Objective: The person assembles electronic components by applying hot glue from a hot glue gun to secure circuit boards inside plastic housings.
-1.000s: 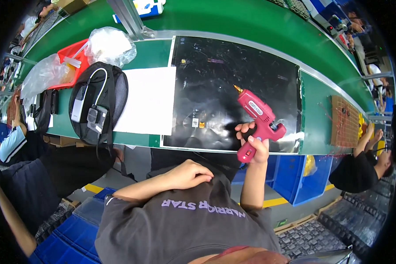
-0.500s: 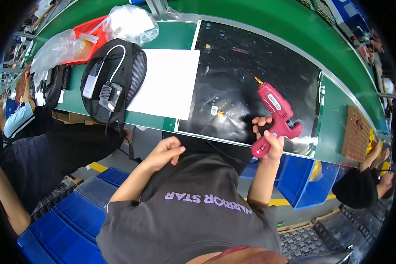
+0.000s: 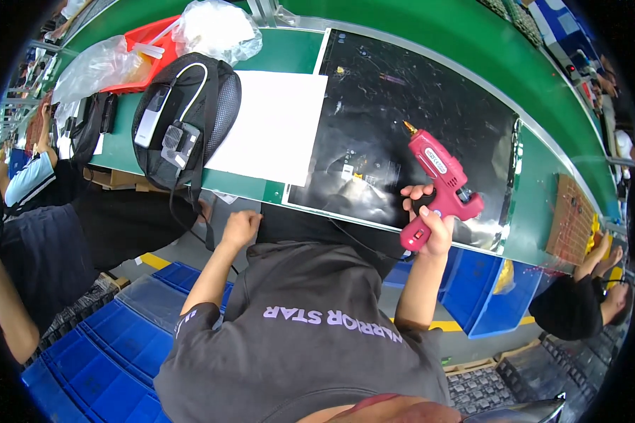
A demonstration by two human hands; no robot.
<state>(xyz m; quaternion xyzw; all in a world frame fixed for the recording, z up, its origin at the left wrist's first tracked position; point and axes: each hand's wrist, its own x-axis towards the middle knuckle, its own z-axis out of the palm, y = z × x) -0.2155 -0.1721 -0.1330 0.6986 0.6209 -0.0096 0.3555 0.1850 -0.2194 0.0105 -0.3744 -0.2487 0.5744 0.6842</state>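
Observation:
My right hand [image 3: 436, 229] is wrapped around the handle of a dark pink hot glue gun [image 3: 441, 158]. Its brass-coloured nozzle points up and to the left, over a black mat [image 3: 374, 113] on the workbench. Some fingers of that hand curl around the trigger side, and the thumb lies across the handle. My left hand [image 3: 243, 227] is closed in a loose fist just off the bench's front edge, beside my shirt, with nothing visible in it. A blank white sheet of paper [image 3: 271, 127] lies left of the mat.
A black mesh backpack [image 3: 222, 106] with devices on it stands left of the paper. Behind it are a red bin [image 3: 137, 67] and plastic bags [image 3: 215, 32]. Blue crates [image 3: 466, 296] stand below the bench. A brown board [image 3: 570, 218] lies at right, near another person.
My left hand has moved left and slightly up, its fingers now more tightly closed. The right hand keeps the glue gun in nearly the same place.

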